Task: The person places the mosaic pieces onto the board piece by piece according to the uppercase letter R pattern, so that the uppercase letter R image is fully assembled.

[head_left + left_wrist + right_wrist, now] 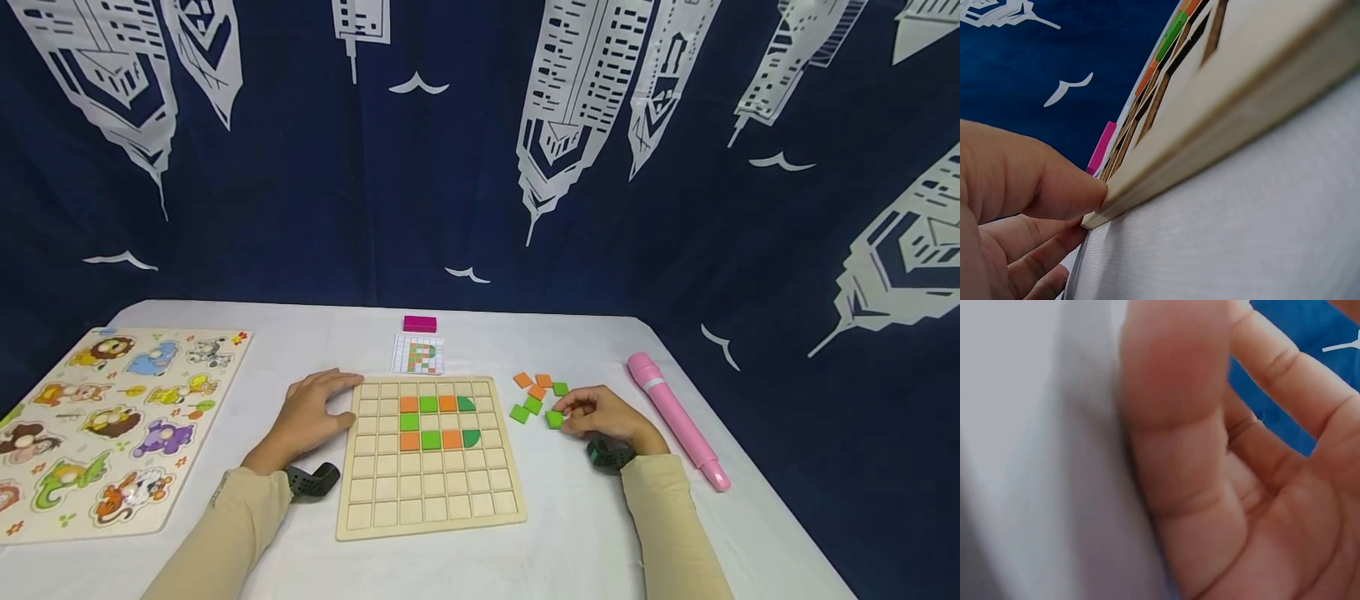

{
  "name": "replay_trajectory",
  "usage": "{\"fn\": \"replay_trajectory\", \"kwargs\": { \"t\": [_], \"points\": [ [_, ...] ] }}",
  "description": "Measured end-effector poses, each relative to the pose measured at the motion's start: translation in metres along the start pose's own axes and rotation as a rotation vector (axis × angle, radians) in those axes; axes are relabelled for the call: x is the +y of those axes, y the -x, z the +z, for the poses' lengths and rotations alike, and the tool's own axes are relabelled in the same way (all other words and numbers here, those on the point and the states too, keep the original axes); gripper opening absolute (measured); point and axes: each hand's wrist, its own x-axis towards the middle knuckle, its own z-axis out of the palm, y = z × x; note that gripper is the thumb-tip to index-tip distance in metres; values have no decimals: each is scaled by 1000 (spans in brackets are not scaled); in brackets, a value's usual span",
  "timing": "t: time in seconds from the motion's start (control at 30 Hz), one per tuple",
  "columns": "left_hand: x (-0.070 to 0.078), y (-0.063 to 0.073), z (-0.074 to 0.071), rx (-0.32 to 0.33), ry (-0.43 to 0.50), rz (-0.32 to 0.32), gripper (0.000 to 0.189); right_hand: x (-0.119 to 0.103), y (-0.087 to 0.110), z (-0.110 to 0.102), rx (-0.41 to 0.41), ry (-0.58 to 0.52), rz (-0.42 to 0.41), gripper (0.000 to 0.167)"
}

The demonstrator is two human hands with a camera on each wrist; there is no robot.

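Note:
A square wooden grid board (431, 504) lies in front of me, with orange and green squares and two dark green quarter-circle pieces set in its upper cells. My left hand (311, 421) holds the board's upper left corner; in the left wrist view the thumb (1066, 187) presses against the edge. To the board's right, my right hand (607, 417) pinches a green square tile (554, 419) at its fingertips. Beside it lie loose tiles, among them an orange tile (522, 380) and a green tile (520, 413). The right wrist view shows curled fingers (1179, 456), the tile hidden.
Behind the board lie a pattern card (420, 355) and a magenta block (420, 324). An animal puzzle board (127, 433) covers the table's left side. On the right lies a pink cylindrical stick (678, 421). A dark blue printed curtain (420, 192) hangs behind the white table.

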Motion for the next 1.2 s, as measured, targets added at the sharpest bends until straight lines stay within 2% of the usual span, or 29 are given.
{"fn": "replay_trajectory", "kwargs": {
  "t": [0.23, 0.6, 0.83, 1.2],
  "points": [
    [-2, 0, 2, 8, -7, 4, 58, -11, -6, 5, 17, 15, -8, 41],
    [-2, -1, 2, 9, -4, 3, 58, -40, -20, 29, 72, 47, -47, 37],
    [-3, -1, 2, 8, -6, 3, 58, -55, -27, 48, 51, 83, -87, 34],
    [-2, 0, 1, 12, -5, 9, 57, -74, -36, 73, 34, 231, -55, 24]
  ]
}}
